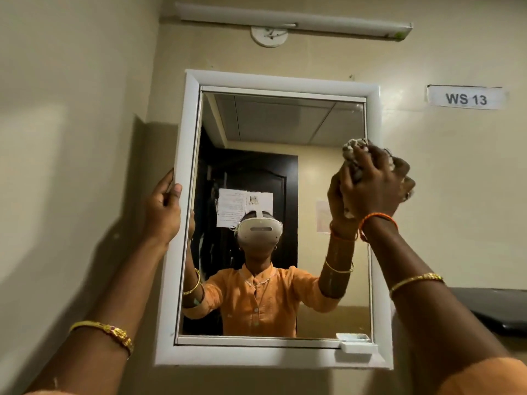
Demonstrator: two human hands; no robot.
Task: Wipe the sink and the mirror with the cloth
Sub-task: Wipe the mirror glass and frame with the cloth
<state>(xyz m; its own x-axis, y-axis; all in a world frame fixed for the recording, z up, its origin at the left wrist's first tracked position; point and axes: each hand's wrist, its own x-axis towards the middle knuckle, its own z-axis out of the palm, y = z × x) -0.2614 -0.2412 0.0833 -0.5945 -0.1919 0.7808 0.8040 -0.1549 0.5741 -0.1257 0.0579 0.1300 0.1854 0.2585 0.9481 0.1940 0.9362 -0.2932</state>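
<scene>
A white-framed mirror (pixel 281 124) hangs on the beige wall in front of me. My left hand (pixel 164 208) grips the frame's left edge, fingers curled round it. My right hand (pixel 376 183) holds a bunched pale cloth (pixel 355 151) against the glass near the right edge, about halfway up. The cloth pokes out above and below my fingers. The glass reflects a person in an orange top raising both arms. The sink is out of view.
A tube light fixture (pixel 293 21) runs along the wall above the mirror. A label reading "WS 13" (pixel 466 98) sticks to the wall at upper right. A small white tray (pixel 356 342) sits on the frame's bottom right corner. A dark object (pixel 499 309) juts from the right wall.
</scene>
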